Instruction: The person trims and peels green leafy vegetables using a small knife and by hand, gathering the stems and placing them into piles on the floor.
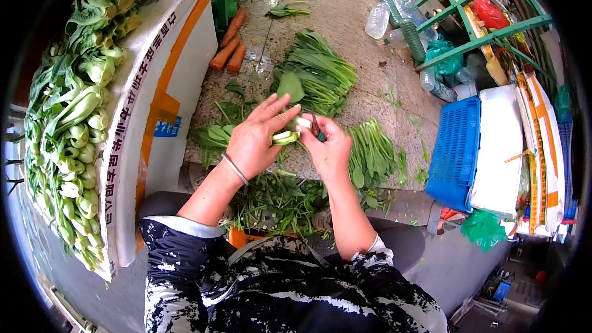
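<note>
My left hand (254, 137), with a bracelet at the wrist, is closed round some pale green vegetable stems (285, 138). Close beside it on the right, my right hand (328, 145) grips a small dark tool (317, 128), perhaps a knife, against the stem ends. A bundle of leafy greens (317, 68) lies on the floor just beyond my hands. More greens (371, 151) lie to the right of my right hand. Loose leaves (216, 134) are to the left, and a heap of trimmings (277, 200) lies below my hands.
White foam box (176, 80) at left, with bok choy (77, 135) on top. Carrots (231, 43) lie beside it. On the right are a blue basket (452, 148), a white foam box (498, 148), plastic bottles (404, 21) and a green metal frame (487, 0).
</note>
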`<state>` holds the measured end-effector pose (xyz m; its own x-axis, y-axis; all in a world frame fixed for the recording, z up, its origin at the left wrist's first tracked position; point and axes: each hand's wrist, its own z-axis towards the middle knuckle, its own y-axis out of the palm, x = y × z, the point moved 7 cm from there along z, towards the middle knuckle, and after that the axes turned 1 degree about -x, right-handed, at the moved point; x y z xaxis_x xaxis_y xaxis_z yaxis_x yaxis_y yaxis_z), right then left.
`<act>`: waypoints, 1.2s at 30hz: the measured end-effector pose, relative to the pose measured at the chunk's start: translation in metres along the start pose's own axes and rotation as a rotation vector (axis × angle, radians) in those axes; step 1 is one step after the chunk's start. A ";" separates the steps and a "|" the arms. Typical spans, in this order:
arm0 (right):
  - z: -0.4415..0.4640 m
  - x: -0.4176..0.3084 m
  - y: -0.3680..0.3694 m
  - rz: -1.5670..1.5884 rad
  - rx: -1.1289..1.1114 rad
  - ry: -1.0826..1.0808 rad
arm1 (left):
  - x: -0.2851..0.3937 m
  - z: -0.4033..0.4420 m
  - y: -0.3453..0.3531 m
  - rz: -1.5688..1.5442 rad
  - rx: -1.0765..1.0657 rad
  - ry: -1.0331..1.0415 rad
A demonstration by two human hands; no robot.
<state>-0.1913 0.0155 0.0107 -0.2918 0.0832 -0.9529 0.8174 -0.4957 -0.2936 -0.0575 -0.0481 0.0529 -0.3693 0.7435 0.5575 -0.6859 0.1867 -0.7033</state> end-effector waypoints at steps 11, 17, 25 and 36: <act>-0.031 -0.020 -0.009 0.421 -0.321 0.074 | -0.005 -0.016 0.031 -0.904 -0.411 -0.423; -0.030 -0.020 -0.012 0.252 -0.297 0.042 | -0.006 -0.019 0.039 -0.973 -0.462 -0.416; -0.026 -0.005 -0.009 0.150 -0.300 0.000 | -0.014 -0.023 0.042 -0.909 -0.526 -0.507; 0.068 0.237 -0.083 0.332 0.620 0.463 | -0.031 -0.021 0.042 -0.470 -0.440 -0.523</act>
<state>-0.3625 0.0172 -0.1860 0.2592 0.1285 -0.9572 0.3643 -0.9309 -0.0263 -0.0619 -0.0500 -0.0030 -0.4240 0.1510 0.8930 -0.5734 0.7185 -0.3937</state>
